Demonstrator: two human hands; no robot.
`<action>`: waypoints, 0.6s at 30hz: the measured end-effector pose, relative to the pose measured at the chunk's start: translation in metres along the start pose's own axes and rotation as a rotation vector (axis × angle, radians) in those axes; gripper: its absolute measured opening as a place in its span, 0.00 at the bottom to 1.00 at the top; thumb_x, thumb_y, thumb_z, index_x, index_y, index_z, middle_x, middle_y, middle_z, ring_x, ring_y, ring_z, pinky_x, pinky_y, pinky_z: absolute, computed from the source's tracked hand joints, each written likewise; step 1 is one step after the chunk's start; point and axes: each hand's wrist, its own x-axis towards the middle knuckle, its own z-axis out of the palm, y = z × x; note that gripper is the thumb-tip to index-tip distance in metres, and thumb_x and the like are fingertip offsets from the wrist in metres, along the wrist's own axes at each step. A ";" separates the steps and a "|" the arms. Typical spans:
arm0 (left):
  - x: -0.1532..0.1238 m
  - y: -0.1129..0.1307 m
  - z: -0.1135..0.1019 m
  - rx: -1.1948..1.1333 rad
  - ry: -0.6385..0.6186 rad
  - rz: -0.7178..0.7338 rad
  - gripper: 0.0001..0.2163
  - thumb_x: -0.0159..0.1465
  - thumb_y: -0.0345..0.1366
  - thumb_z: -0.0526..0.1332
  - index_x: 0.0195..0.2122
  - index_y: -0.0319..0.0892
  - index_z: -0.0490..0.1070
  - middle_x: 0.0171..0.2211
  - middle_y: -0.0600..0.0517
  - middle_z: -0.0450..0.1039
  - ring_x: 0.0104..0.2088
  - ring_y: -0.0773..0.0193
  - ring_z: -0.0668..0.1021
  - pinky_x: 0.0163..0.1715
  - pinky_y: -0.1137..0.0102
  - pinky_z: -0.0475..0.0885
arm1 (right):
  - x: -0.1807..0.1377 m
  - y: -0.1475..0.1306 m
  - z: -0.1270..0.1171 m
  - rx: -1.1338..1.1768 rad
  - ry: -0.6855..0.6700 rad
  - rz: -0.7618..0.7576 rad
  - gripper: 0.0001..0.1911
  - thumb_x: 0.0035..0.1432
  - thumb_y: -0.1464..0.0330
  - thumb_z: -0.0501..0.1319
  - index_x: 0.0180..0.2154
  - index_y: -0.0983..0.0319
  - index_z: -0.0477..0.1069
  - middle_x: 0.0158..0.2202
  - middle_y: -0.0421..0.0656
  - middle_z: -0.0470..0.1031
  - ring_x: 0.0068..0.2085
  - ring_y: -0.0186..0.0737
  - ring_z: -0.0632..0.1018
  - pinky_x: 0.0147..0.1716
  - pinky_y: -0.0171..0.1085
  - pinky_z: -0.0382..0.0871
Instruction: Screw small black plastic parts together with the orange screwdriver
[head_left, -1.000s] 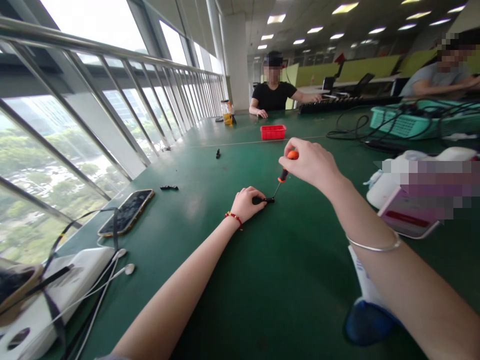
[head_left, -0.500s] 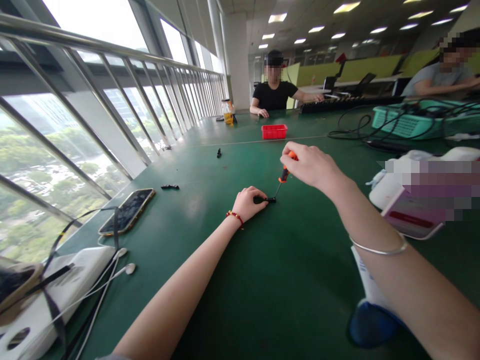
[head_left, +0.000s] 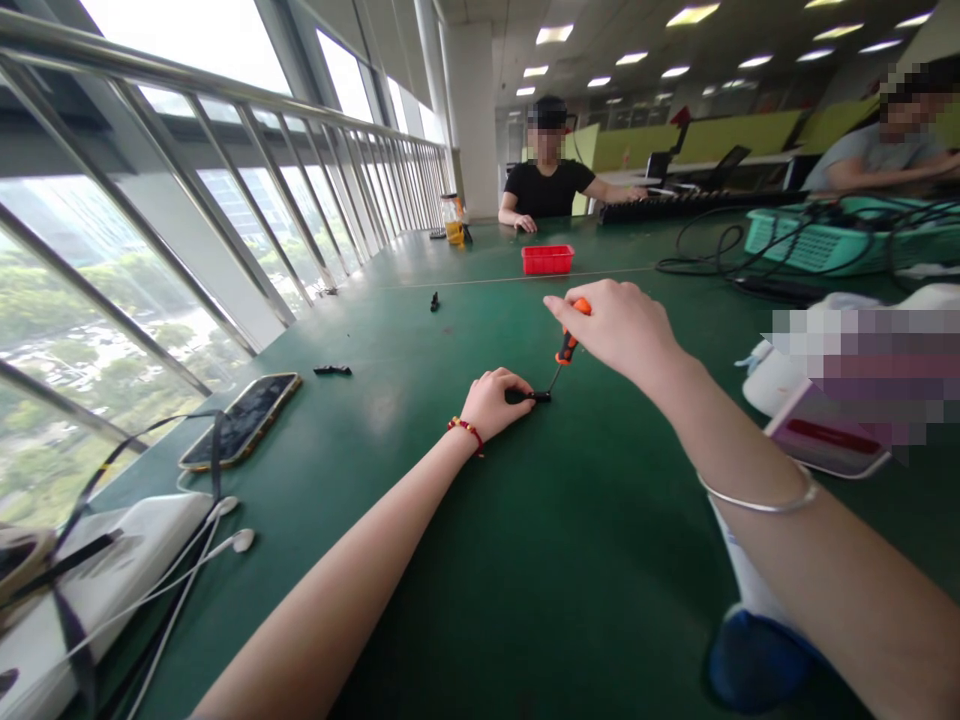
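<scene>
My left hand (head_left: 495, 402) rests on the green table (head_left: 450, 560), thumb and fingers closed on a small black part (head_left: 541, 397) that lies flat. Its exact kind is too small to make out. With my right hand (head_left: 619, 322) I grip an orange and black screwdriver (head_left: 568, 347) by the handle, the thumb stretched out along its top. The tool leans, and its thin shaft runs down to the right end of the black part. Two more black pieces lie to the left: a long one (head_left: 332, 370) and a smaller one (head_left: 434, 301) farther off.
A red tray (head_left: 547, 260) stands farther back. On the left are a phone (head_left: 244, 420), earphones (head_left: 241, 541) and a white power strip (head_left: 127, 560). A teal basket (head_left: 814, 250) with cables is at right. Across the table sits a person (head_left: 547, 190).
My right thumb has swung out to the left and the grip on the screwdriver handle has turned. My left hand stays on the black part. The view has shifted slightly.
</scene>
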 end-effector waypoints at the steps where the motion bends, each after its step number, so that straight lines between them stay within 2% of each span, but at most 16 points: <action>1: 0.000 0.000 0.000 0.004 -0.001 0.001 0.07 0.54 0.37 0.62 0.32 0.44 0.76 0.38 0.52 0.74 0.41 0.59 0.73 0.45 0.64 0.68 | 0.000 0.001 0.001 0.006 0.010 -0.005 0.15 0.55 0.57 0.50 0.28 0.57 0.69 0.26 0.43 0.73 0.28 0.42 0.71 0.25 0.36 0.54; 2: 0.000 0.000 0.000 0.009 -0.001 0.003 0.07 0.54 0.37 0.62 0.32 0.44 0.76 0.37 0.52 0.74 0.41 0.59 0.73 0.45 0.63 0.68 | 0.001 0.001 0.001 0.012 0.021 -0.007 0.11 0.53 0.59 0.53 0.31 0.57 0.70 0.27 0.42 0.73 0.28 0.42 0.71 0.25 0.36 0.54; 4: 0.001 0.000 0.000 0.018 0.000 0.008 0.07 0.53 0.38 0.62 0.32 0.44 0.75 0.37 0.52 0.74 0.41 0.59 0.73 0.45 0.63 0.68 | 0.001 0.003 0.001 0.017 0.036 -0.002 0.11 0.50 0.62 0.56 0.36 0.56 0.69 0.29 0.42 0.74 0.28 0.41 0.71 0.25 0.36 0.55; 7: 0.000 0.001 0.000 0.023 0.002 0.007 0.07 0.54 0.38 0.62 0.32 0.44 0.75 0.37 0.52 0.74 0.41 0.58 0.73 0.44 0.64 0.69 | 0.002 0.005 0.001 0.008 0.022 0.011 0.11 0.51 0.59 0.55 0.32 0.57 0.71 0.28 0.43 0.73 0.28 0.42 0.71 0.25 0.36 0.55; 10: 0.000 0.002 -0.001 0.027 -0.002 0.004 0.06 0.54 0.38 0.62 0.32 0.45 0.75 0.37 0.52 0.74 0.41 0.58 0.73 0.44 0.64 0.69 | 0.002 0.006 0.001 0.004 0.017 0.016 0.17 0.55 0.55 0.51 0.25 0.57 0.70 0.25 0.44 0.73 0.29 0.43 0.72 0.25 0.37 0.55; 12: 0.000 0.002 -0.001 0.030 -0.005 0.002 0.06 0.54 0.38 0.62 0.32 0.45 0.75 0.38 0.52 0.74 0.41 0.58 0.73 0.44 0.64 0.69 | 0.002 0.007 0.002 0.007 0.033 0.007 0.14 0.54 0.57 0.52 0.27 0.57 0.71 0.26 0.44 0.74 0.29 0.43 0.72 0.25 0.36 0.55; 15: 0.000 0.002 -0.001 0.033 -0.005 0.002 0.07 0.54 0.38 0.62 0.32 0.45 0.75 0.38 0.52 0.73 0.41 0.59 0.73 0.44 0.64 0.69 | 0.003 0.006 0.003 0.024 0.042 -0.014 0.11 0.50 0.60 0.56 0.35 0.57 0.70 0.29 0.43 0.74 0.28 0.41 0.71 0.24 0.35 0.54; 18: 0.000 0.002 -0.001 0.034 -0.005 0.005 0.06 0.54 0.38 0.62 0.32 0.44 0.75 0.38 0.52 0.73 0.41 0.59 0.73 0.44 0.64 0.69 | 0.002 0.004 0.004 0.031 0.033 0.000 0.13 0.53 0.56 0.53 0.32 0.57 0.69 0.27 0.43 0.73 0.28 0.42 0.71 0.24 0.36 0.54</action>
